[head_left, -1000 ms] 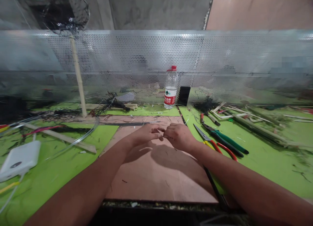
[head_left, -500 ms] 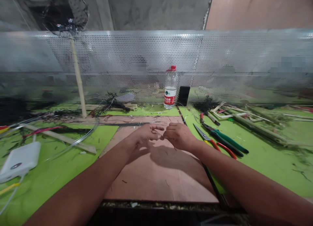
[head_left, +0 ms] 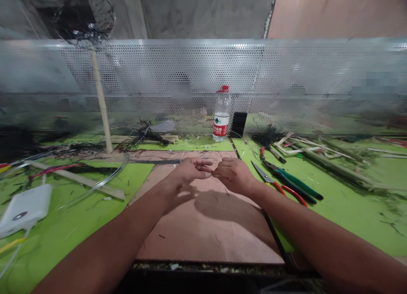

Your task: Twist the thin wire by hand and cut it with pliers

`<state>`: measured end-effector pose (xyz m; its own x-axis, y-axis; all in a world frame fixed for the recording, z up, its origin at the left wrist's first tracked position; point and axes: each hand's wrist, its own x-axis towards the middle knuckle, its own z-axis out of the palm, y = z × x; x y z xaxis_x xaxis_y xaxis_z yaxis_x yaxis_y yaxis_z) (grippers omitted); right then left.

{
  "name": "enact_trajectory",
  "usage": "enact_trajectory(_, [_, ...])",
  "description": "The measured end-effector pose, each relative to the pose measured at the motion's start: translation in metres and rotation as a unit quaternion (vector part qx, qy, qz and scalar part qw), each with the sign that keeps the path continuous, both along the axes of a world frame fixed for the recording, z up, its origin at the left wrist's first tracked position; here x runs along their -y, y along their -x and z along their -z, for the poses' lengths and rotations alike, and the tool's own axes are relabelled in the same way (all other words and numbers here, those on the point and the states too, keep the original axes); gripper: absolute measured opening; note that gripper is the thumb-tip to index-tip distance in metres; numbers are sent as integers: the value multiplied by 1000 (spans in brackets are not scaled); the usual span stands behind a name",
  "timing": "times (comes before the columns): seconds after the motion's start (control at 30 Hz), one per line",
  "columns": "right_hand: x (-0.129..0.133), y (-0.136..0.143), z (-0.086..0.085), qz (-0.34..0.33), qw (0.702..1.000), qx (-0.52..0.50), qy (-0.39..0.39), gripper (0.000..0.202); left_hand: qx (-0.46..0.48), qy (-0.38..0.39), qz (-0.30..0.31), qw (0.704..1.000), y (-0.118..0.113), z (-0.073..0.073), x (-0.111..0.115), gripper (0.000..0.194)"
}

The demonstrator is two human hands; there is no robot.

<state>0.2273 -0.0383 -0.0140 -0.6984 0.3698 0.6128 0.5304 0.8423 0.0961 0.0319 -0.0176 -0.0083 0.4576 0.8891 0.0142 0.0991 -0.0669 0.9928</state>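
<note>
My left hand (head_left: pixel 190 172) is above the pinkish-brown board (head_left: pixel 203 230), its fingers bent toward the right and its thumb below them. My right hand (head_left: pixel 234 175) comes from the other side, palm down with fingers curled together. The fingertips of both hands meet at the middle, closed as in a pinch. Whatever is between them is too small or hidden to make out. Right of my right hand lie scissors (head_left: pixel 282 189) with red handles and pliers (head_left: pixel 294 180) with green grips.
A water bottle (head_left: pixel 221 120) and a black phone (head_left: pixel 239 124) stand before a perforated metal screen (head_left: pixel 152 69). At left are a white power bank (head_left: pixel 30 207), a flat wooden strip (head_left: pixel 82 179) and an upright stick (head_left: pixel 101 103). Green stalks (head_left: pixel 333 166) lie at right.
My left hand's fingers have shifted slightly, with the thumb a little higher and nearer the right fingertips. My right hand has moved only slightly. The things on the table stay put.
</note>
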Motion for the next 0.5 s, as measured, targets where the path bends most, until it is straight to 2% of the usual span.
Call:
enact_trajectory(0.17, [1, 0, -2, 18, 1000, 4, -6, 22, 0, -20, -12, 1000, -2, -2, 3, 44])
enact_trajectory(0.4, [0, 0, -4, 40, 999, -13, -8, 21, 28, -100, -16, 994, -7, 5, 1, 47])
enact_trajectory(0.5, [0, -1, -3, 43, 999, -18, -8, 20, 10, -148, -40, 988, -10, 5, 6, 41])
